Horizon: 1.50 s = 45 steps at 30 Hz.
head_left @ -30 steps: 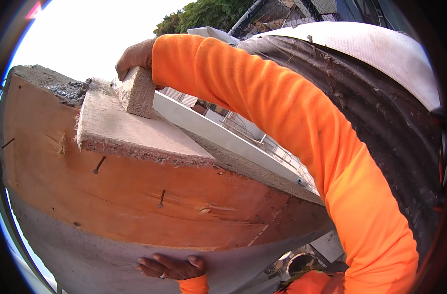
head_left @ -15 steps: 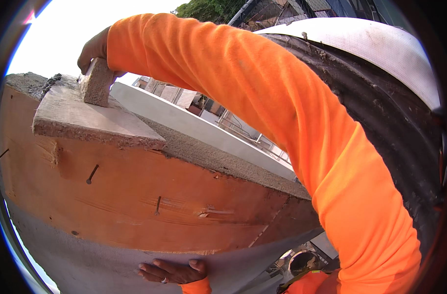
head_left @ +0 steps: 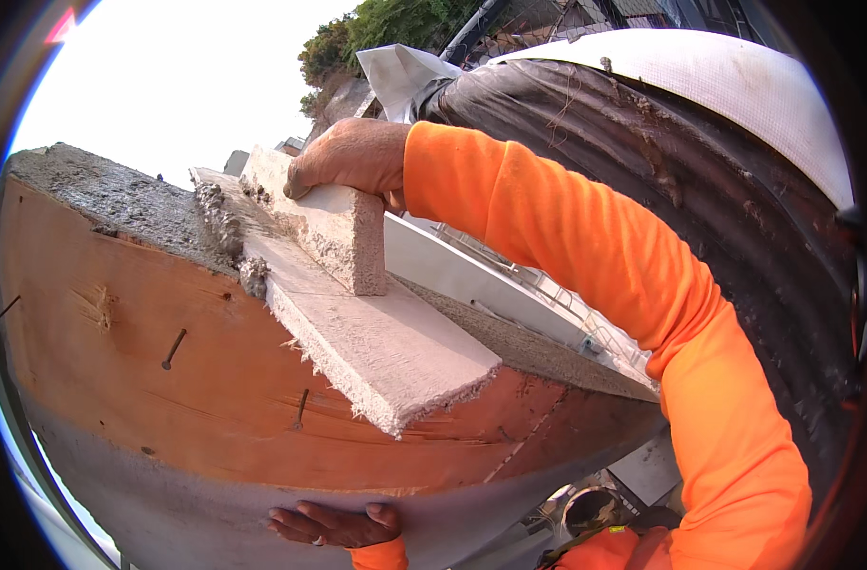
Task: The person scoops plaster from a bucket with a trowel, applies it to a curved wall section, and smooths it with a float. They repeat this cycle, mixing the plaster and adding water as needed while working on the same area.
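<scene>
My right hand point(head_left: 343, 163) is closed around the block handle of a wooden float point(head_left: 386, 332), whose pale flat board is crusted with mortar. The float lies on the top of a wall, and its near corner juts out over the orange-brown form board point(head_left: 167, 351). Wet grey mortar point(head_left: 120, 199) covers the wall top to the left, and a small ridge of it is gathered along the float's left edge. Lower down, my left hand point(head_left: 333, 524), a ring on one finger, lies flat with fingers stretched on the grey wall face point(head_left: 205, 503) below the board.
Several nails point(head_left: 174, 349) stick out of the form board. Right of the float, a smoother strip of mortar point(head_left: 519, 347) runs along the wall top. Dark sheeting point(head_left: 718, 199) and a white sheet point(head_left: 699, 76) stand close on the right. A round container point(head_left: 590, 508) is below.
My right hand has drawn the float rightward and nearer along the wall top, uncovering rough mortar at the left. My left hand stays in place.
</scene>
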Each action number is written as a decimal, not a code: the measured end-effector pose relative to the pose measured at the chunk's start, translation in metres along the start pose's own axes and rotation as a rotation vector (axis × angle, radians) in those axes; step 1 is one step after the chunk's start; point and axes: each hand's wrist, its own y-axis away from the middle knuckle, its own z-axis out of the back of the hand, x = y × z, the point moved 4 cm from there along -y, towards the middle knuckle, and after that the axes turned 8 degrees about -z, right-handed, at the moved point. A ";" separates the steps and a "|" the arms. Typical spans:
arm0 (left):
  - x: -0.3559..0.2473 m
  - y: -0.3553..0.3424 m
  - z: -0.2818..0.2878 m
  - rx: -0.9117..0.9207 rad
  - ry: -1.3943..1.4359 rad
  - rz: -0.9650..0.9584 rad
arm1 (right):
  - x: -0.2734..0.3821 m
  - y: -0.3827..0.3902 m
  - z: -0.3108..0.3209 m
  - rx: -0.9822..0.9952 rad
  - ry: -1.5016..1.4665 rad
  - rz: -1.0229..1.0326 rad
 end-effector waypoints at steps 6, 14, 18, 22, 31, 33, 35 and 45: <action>0.010 -0.002 0.004 -0.012 0.003 0.009 | 0.173 -0.062 -0.058 0.075 -0.014 0.179; -0.001 -0.003 0.003 -0.022 0.023 -0.019 | 0.111 -0.033 -0.031 0.160 0.176 -0.048; -0.009 -0.003 0.003 -0.017 0.013 -0.028 | -0.024 0.055 0.019 0.119 0.228 -0.045; -0.011 0.000 -0.002 -0.032 0.028 -0.022 | -0.091 0.080 0.032 0.088 0.015 0.138; -0.004 0.005 -0.004 -0.029 0.044 0.011 | 0.062 -0.034 -0.017 0.047 0.042 0.158; -0.007 0.004 -0.003 -0.016 -0.003 0.002 | 0.112 -0.057 -0.031 0.045 0.014 0.169; -0.007 0.002 -0.001 -0.024 -0.025 0.008 | 0.161 -0.071 -0.043 0.066 0.010 0.208; -0.012 -0.002 0.003 -0.014 -0.007 0.004 | 0.142 -0.044 -0.031 0.089 0.019 0.269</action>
